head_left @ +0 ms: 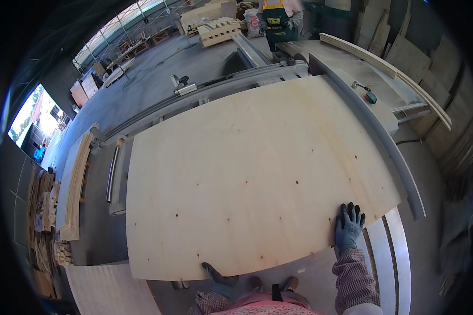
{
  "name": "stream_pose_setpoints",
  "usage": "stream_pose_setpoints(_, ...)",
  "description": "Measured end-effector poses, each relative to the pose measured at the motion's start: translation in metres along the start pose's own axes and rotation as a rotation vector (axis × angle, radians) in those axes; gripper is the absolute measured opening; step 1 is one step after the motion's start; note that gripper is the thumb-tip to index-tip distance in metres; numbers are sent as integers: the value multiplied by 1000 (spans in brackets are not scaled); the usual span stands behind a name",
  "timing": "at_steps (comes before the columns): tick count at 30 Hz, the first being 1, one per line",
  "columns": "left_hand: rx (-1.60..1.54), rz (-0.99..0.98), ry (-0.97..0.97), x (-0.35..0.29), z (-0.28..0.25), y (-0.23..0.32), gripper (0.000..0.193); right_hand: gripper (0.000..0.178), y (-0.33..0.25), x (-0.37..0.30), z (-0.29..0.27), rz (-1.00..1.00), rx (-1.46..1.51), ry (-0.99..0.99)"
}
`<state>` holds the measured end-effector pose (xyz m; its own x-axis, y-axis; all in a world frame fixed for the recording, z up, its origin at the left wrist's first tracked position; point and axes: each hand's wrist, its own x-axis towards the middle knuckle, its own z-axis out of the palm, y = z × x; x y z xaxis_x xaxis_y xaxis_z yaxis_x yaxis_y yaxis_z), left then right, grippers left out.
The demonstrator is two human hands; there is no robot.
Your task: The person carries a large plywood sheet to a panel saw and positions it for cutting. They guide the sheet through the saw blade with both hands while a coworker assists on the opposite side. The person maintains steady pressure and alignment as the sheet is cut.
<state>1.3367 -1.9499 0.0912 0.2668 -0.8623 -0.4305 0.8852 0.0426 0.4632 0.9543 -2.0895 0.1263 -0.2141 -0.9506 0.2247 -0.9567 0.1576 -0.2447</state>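
A large pale plywood sheet (236, 168) with small dark knots lies across the sliding table of a panel saw, its far right side along a long grey metal fence (373, 126). At the near edge of the sheet, left of my body, my gloved left hand (219, 278) grips the edge; part of it shows on top and the remaining fingers are hidden below. My right hand (349, 227), in a blue-grey glove with dark fingertips, rests flat near the sheet's right near corner, fingers spread.
Slatted metal table strips (399, 257) stand at the right. A stack of boards (71, 194) and another panel (110, 289) are at the left. A roller bar (112, 173) flanks the sheet. Ahead, a person in a dark apron (279, 23) stands behind the saw; a small green tool (371, 97) lies there.
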Motion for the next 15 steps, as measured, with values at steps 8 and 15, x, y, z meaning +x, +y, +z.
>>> stream_pose_setpoints(8,-156,-20,-30,7,-14,0,77,50,-2,1,3,-2,-3,7)
stream_pose_setpoints(15,-169,-45,63,5,-7,-2,69,46,1,-1,6,18,-36,32)
